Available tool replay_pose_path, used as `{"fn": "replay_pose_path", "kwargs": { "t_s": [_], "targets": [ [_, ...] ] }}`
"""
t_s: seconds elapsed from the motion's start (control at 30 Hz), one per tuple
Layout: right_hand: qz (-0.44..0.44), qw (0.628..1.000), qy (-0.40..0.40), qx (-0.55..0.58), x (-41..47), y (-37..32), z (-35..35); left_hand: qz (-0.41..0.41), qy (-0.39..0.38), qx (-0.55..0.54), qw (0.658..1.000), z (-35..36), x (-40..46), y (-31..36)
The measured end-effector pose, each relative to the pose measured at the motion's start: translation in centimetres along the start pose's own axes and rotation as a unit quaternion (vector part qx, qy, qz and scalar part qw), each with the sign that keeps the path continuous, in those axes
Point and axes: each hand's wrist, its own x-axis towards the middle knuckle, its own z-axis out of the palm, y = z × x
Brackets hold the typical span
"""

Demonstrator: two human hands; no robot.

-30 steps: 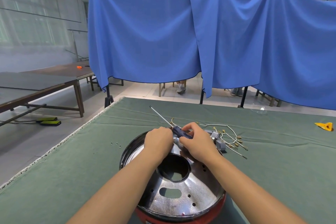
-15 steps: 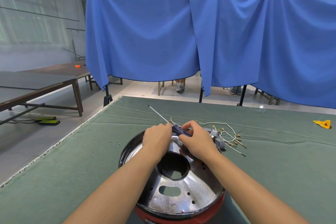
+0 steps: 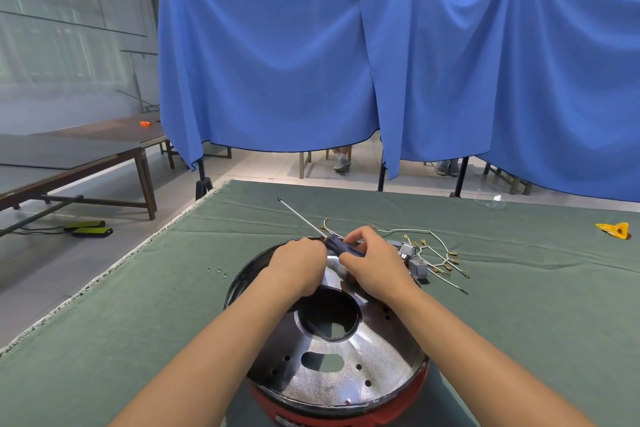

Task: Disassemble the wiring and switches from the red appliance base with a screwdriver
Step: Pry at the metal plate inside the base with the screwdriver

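Red appliance base (image 3: 341, 406) at the near centre of the green counter (image 3: 138, 315), shiny inner plate facing up with a round hole in the middle. Already freed and lying just beyond its far right rim: wiring (image 3: 436, 253) with small grey switches (image 3: 417, 267). Three tiny screws (image 3: 218, 270) loose on the cloth to the left, apart from the base.

Risks, as a judgement: screwdriver (image 3: 341, 246) tip aimed far and left, off the work, so a slip at the rim could jab the cloth or fling a part; loose screws easily swept off by a forearm; base apparently unbraced, likely to shift under a hard twist.

Left hand (image 3: 299, 265) over the far rim, knuckles up, fingers curled; whether clamped on anything cannot be told. Right hand (image 3: 375, 263) beside it, fingers pinched round the dark blue handle. Both forearms stretched forward over the plate, wrists close together. Yellow object (image 3: 613, 230) far right.
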Motion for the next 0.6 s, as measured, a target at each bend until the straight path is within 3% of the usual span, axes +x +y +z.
{"fn": "replay_pose_path", "kwargs": {
  "t_s": [0.2, 0.27, 0.33, 0.47, 0.6],
  "targets": [
    [0.004, 1.0, 0.001, 0.007, 0.0, 0.0, -0.1, -0.006, -0.077, -0.06, 0.995, -1.6, -0.1, -0.2],
    [0.005, 1.0, -0.003, 0.014, -0.2, 0.0, -0.2, -0.032, -0.102, -0.205, 0.973, -1.6, -0.3, -1.2],
    [0.004, 1.0, -0.007, 0.02, -0.3, 0.0, -0.2, -0.047, -0.095, -0.359, 0.927, -1.7, -1.0, -2.7],
    [0.002, 1.0, -0.008, 0.012, -0.2, -0.1, -0.4, -0.102, 0.064, -0.505, 0.855, -2.2, -2.0, -6.2],
    [0.005, 1.0, -0.008, 0.006, -0.4, -0.2, -0.3, -0.177, 0.266, -0.465, 0.826, -1.3, -2.3, -9.6]
  ]
}}
